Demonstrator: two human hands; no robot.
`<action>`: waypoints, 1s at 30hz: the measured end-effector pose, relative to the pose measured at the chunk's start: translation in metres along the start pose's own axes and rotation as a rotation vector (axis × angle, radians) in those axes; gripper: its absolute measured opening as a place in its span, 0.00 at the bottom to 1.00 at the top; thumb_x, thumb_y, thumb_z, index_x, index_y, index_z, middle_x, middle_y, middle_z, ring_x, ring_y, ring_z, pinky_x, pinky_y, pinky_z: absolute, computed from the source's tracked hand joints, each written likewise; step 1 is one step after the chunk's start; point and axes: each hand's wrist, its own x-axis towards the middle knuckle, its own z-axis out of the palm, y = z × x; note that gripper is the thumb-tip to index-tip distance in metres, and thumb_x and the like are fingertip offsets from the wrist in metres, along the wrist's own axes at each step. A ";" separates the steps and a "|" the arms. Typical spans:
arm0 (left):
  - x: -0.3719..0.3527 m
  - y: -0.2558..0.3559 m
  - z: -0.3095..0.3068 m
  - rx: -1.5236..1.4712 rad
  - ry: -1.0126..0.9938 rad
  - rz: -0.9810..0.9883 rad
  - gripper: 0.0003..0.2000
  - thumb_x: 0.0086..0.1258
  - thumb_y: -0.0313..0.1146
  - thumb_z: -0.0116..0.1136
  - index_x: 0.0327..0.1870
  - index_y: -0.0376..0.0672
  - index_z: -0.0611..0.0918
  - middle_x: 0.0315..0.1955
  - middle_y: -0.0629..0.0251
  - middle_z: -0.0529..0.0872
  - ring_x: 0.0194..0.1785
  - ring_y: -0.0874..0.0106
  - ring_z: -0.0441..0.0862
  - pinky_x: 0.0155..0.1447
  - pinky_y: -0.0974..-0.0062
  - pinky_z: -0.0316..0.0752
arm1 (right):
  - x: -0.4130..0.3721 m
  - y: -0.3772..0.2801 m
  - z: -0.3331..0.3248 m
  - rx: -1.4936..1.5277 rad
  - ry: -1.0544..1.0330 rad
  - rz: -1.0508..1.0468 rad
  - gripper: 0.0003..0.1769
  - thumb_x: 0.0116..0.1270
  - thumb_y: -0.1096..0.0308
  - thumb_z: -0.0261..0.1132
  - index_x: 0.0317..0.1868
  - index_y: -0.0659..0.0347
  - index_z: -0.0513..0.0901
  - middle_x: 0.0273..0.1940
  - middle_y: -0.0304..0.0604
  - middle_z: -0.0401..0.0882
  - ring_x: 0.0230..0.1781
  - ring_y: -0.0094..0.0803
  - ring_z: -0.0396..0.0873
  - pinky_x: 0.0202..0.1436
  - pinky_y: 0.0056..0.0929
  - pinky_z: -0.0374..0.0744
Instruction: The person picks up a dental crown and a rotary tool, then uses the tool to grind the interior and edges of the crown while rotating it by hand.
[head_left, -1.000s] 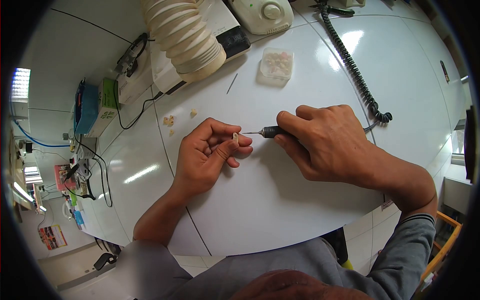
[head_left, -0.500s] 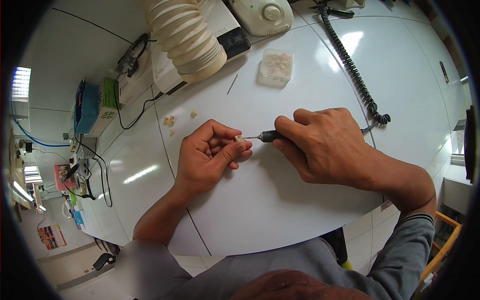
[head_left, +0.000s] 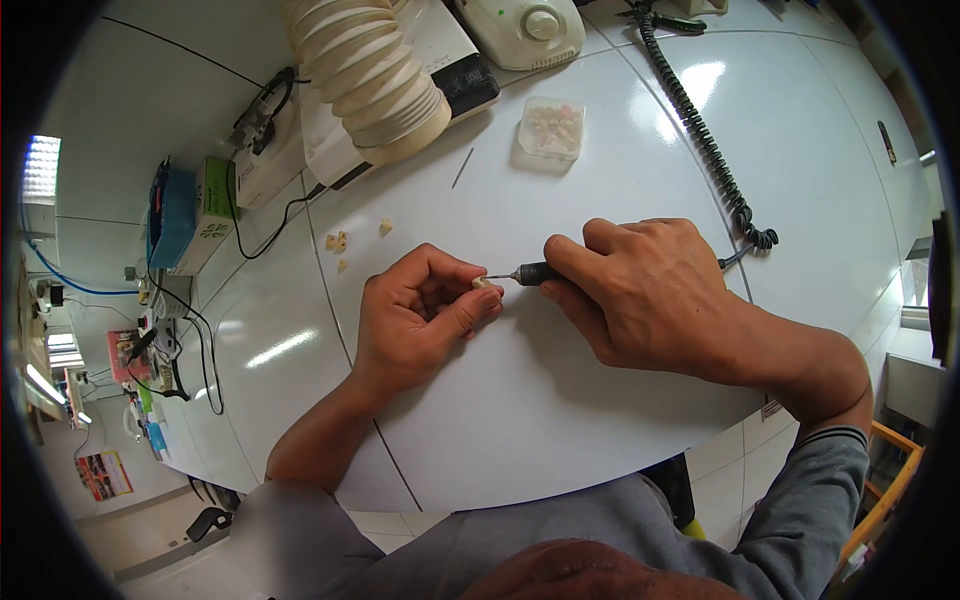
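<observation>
My left hand (head_left: 415, 315) pinches a small cream-coloured dental crown (head_left: 482, 283) between thumb and forefinger, the other fingers curled beneath. Wrapped round a black rotary handpiece (head_left: 535, 273), my right hand (head_left: 645, 290) lies to the right of it. The handpiece's thin metal bur (head_left: 502, 276) points left, its tip right at the crown's upper edge. Beyond my left hand several small cream pieces (head_left: 338, 242) lie on the white table (head_left: 560, 430), with one more piece (head_left: 386, 226) a little apart from them.
A clear plastic box (head_left: 552, 128) with small pale pieces stands ahead, a loose thin metal rod (head_left: 462, 168) left of it. The ribbed hose (head_left: 385, 90) hangs over the back left. A coiled black cord (head_left: 700, 130) runs at right, near a white control unit (head_left: 530, 30).
The crown has turned slightly in my left fingers, and the curled fingers have drawn in behind the thumb. My right hand and the handpiece have shifted a touch left.
</observation>
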 end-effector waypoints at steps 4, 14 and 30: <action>0.000 -0.001 0.000 -0.003 -0.002 0.005 0.08 0.85 0.24 0.73 0.56 0.34 0.86 0.46 0.57 0.98 0.49 0.74 0.97 0.47 0.79 0.88 | 0.000 -0.002 -0.001 -0.016 -0.003 0.013 0.12 0.84 0.55 0.71 0.47 0.55 0.86 0.27 0.41 0.81 0.20 0.43 0.82 0.27 0.45 0.78; 0.000 -0.004 0.000 0.025 -0.005 0.030 0.08 0.84 0.23 0.73 0.56 0.37 0.86 0.47 0.56 0.99 0.49 0.72 0.98 0.43 0.80 0.87 | 0.001 -0.001 -0.003 0.014 -0.038 0.009 0.16 0.87 0.53 0.67 0.47 0.57 0.87 0.30 0.50 0.86 0.24 0.49 0.89 0.29 0.48 0.83; -0.003 -0.002 0.003 0.082 -0.006 0.033 0.07 0.84 0.24 0.73 0.55 0.33 0.89 0.41 0.61 0.98 0.44 0.77 0.96 0.49 0.78 0.91 | 0.000 -0.001 -0.003 -0.014 -0.052 -0.014 0.15 0.85 0.53 0.69 0.46 0.57 0.87 0.31 0.50 0.87 0.27 0.50 0.90 0.32 0.48 0.85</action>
